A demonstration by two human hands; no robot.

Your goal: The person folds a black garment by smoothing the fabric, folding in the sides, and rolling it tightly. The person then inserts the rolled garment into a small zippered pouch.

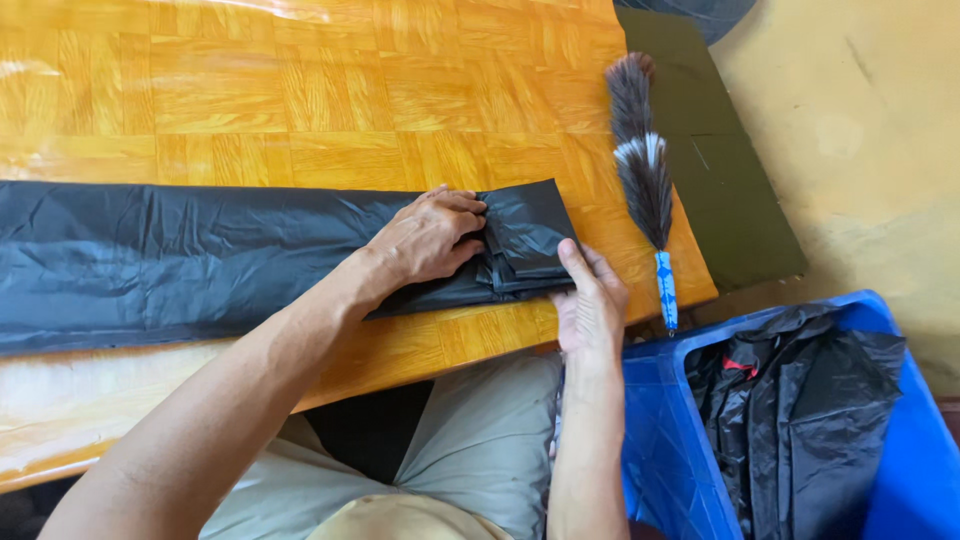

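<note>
From the head view, the left hand (428, 237) lay flat, palm down and fingers spread, on the folded end of a long black plastic bag (200, 255) stretched across the wooden bench (300, 90). Just right of it, the right hand (590, 300) pinched the fold's near corner, thumb on top, its grip closed on the bag. Beyond that hand lay a feather duster (645, 170); below it stood a blue crate (900, 460) holding more black bags (800, 410).

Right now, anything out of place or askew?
Only the duster: its blue handle tip overhangs the table edge, above the blue bin. The bag lies flat; both hands are on its folded end.
</note>
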